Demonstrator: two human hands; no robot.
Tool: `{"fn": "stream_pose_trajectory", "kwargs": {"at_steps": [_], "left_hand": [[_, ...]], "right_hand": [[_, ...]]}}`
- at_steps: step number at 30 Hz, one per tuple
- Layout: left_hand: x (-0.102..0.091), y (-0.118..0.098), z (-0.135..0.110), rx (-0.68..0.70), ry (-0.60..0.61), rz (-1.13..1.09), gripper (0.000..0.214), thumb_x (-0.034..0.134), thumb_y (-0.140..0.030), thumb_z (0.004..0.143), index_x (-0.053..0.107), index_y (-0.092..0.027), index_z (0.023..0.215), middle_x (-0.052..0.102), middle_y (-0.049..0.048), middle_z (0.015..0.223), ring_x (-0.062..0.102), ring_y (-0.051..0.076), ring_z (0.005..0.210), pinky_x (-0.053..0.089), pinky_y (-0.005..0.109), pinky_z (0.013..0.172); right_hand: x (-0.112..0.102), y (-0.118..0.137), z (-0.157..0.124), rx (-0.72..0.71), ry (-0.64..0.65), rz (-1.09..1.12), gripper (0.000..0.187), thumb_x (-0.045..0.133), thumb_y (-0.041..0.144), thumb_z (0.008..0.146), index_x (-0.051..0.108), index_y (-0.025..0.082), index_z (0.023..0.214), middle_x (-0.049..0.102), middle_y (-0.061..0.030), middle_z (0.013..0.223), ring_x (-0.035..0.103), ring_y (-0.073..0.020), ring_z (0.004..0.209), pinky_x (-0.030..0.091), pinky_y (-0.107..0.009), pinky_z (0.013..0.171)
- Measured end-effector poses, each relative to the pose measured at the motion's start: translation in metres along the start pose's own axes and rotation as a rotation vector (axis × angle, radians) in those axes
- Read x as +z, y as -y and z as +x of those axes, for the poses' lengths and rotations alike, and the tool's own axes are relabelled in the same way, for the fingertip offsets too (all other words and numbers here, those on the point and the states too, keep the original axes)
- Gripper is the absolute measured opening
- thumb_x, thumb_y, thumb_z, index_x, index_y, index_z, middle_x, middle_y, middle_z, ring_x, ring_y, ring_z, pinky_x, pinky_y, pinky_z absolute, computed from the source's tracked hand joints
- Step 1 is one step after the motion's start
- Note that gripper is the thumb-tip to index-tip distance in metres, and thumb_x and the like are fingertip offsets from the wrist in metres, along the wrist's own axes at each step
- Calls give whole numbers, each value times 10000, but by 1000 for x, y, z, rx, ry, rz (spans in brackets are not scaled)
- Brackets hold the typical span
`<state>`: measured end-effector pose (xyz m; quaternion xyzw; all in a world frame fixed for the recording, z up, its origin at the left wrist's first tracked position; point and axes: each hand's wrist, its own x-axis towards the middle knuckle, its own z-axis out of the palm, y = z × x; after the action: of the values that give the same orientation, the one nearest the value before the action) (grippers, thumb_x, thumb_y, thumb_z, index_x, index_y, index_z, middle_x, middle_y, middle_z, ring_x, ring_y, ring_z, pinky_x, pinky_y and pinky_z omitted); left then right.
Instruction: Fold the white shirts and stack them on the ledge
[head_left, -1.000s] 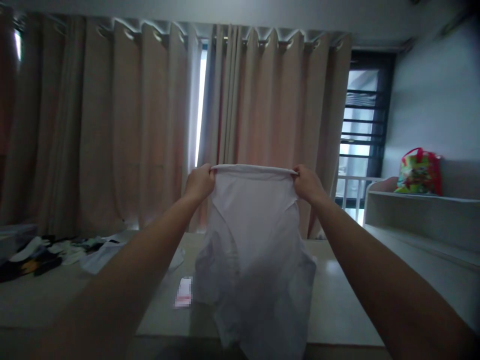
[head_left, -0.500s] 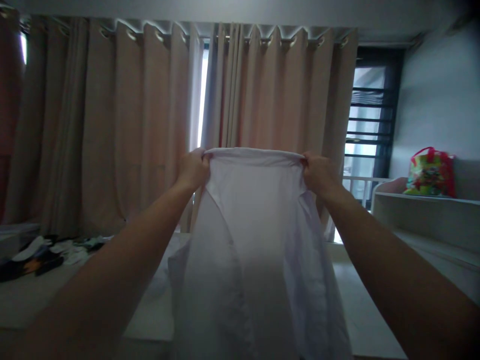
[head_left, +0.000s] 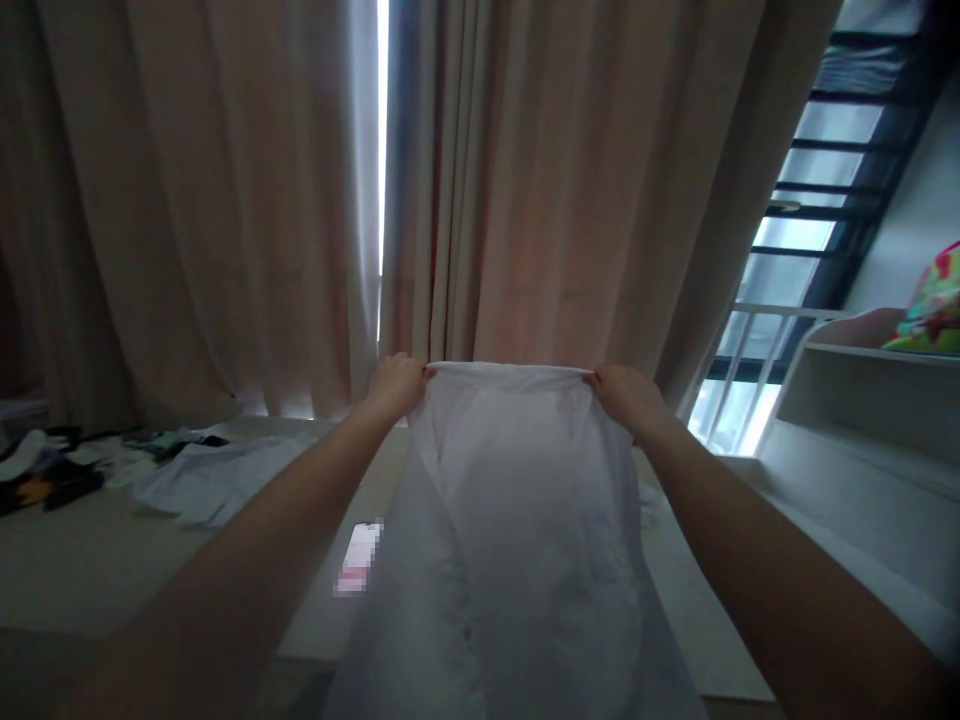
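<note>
Left hand (head_left: 397,384) and right hand (head_left: 624,395) both pinched shut on top edge of white shirt (head_left: 510,540), hanging before curtains (head_left: 525,180).

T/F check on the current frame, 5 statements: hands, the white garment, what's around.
1. Both hands grip the white garment by its top edge. True: left hand and right hand pinch opposite ends.
2. The garment lies flat on the surface. False: it hangs down from the hands.
3. Closed curtains hang behind the garment. True, with a bright slit between them.
4. A pile of clothes lies at the right, on the shelf. False: it lies at the left, on the low surface.
5. The left hand holds a colourful bag. False: the colourful bag sits on the white shelf at the right.
</note>
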<state>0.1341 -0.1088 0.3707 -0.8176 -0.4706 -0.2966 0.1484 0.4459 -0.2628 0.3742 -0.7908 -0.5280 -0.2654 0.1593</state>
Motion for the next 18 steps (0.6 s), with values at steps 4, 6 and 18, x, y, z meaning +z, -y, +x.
{"fn": "stream_pose_trajectory", "kwargs": {"at_steps": [4,6,18], "left_hand": [[51,6,11,-26,110,21,462,319,-482,849,641,-175,972,620,143,990,569,247,932,415,337,799],[79,9,15,-44,216,34,474,302,-496,850,633,-184,985,629,142,980,580,254,919,425,346,786],[249,10,-13,-170,986,-84,261,456,-276,789,635,-100,860,648,174,851,613,201,534,486,310,500]], "right_hand": [[48,0,17,-16,90,-2,365,346,371,898,617,133,957,620,-169,946,588,-243,879,393,-325,732],[77,0,23,-2,162,-17,344,334,341,903,597,138,991,624,-164,936,592,-237,866,393,-313,717],[276,-22,-1,15,823,113,316,491,381,803,643,115,882,618,-172,981,586,-253,891,421,-319,727]]}}
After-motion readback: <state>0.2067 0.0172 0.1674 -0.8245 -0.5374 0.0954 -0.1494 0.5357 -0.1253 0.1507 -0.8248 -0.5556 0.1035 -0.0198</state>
